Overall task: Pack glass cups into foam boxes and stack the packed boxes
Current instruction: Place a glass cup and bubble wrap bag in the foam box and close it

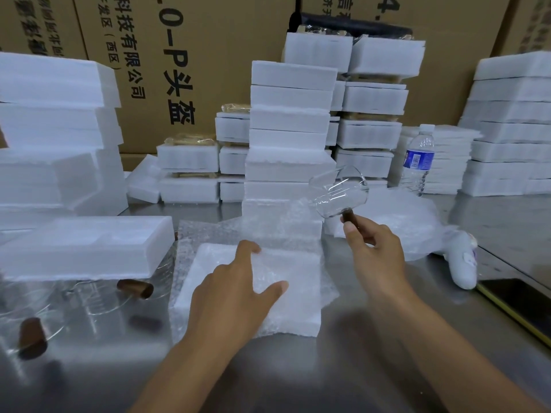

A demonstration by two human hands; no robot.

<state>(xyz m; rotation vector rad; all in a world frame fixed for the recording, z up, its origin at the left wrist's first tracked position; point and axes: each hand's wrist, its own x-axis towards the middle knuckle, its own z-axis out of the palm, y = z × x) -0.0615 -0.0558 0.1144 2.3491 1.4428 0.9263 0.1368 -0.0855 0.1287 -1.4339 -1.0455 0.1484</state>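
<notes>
Right hand (371,248): pinches brown handle of clear glass cup (338,192), raised above table.
Left hand (235,290): fingers spread, pressing bubble wrap sheet (277,231) on white foam box (298,311).

Cardboard carton (208,40), rear wall: black print reads "科技有限公司", "(西区)" and "0-P头盔". Water bottle (417,162): blue label, text illegible.

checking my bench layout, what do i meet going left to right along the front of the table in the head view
loose glass cups → left hand flat on the foam box → right hand pinching a glass cup by its brown handle → white object → dark flat device
</notes>
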